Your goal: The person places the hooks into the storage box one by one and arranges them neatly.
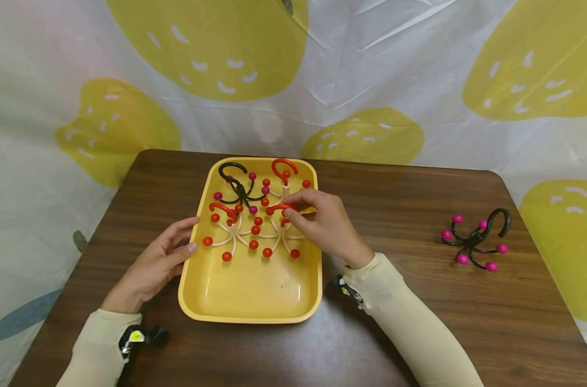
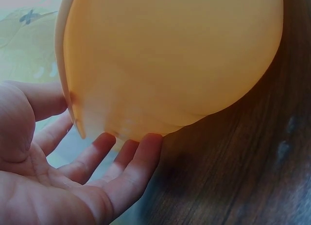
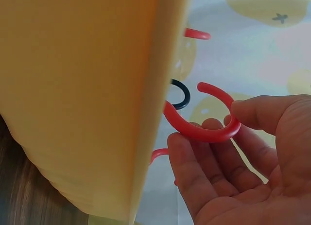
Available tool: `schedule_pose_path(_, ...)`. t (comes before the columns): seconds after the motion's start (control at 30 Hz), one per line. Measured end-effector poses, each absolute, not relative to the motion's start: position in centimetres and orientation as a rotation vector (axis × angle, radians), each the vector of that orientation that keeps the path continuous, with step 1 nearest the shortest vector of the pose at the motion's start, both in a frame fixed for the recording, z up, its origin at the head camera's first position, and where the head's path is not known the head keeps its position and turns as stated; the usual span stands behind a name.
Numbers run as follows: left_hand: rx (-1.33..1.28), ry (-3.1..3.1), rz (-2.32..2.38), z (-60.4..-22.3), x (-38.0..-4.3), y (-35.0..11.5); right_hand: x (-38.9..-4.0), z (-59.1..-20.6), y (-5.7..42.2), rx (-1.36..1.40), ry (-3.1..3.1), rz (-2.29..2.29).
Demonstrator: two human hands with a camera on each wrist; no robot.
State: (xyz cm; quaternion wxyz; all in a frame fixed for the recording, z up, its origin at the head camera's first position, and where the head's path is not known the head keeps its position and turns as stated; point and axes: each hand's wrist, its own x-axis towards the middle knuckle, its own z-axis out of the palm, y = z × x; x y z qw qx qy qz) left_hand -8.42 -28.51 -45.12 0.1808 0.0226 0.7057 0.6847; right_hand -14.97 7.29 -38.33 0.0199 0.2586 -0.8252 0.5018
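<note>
A yellow tray (image 1: 252,293) holds several claw-shaped hangers, each a curved hook over splayed arms with ball tips. My right hand (image 1: 324,220) pinches the red hook of the front-right hanger (image 1: 282,232), which has cream arms and red balls. In the right wrist view this red hook (image 3: 209,134) sits between thumb and fingers. Left of it lies a similar hanger (image 1: 233,230); behind are another red-hooked one (image 1: 285,171) and a black one (image 1: 241,189) with pink balls. My left hand (image 1: 155,263) holds the tray's left side, thumb at the rim, fingertips against the outer wall (image 2: 170,64).
On the right of the brown wooden table (image 1: 400,199) lies another black hanger (image 1: 475,239) with pink balls. A white sheet (image 1: 385,59) with yellow fruit shapes hangs behind the table.
</note>
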Motion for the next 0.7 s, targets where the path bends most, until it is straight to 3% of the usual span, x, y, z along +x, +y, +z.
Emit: schedule_pose_path(0.7, 0.052, 2.004, 1.929, -45.1, -8.4, -28.4, -15.0, -37.3, 8.4, 0.775, -2.522, 1.569)
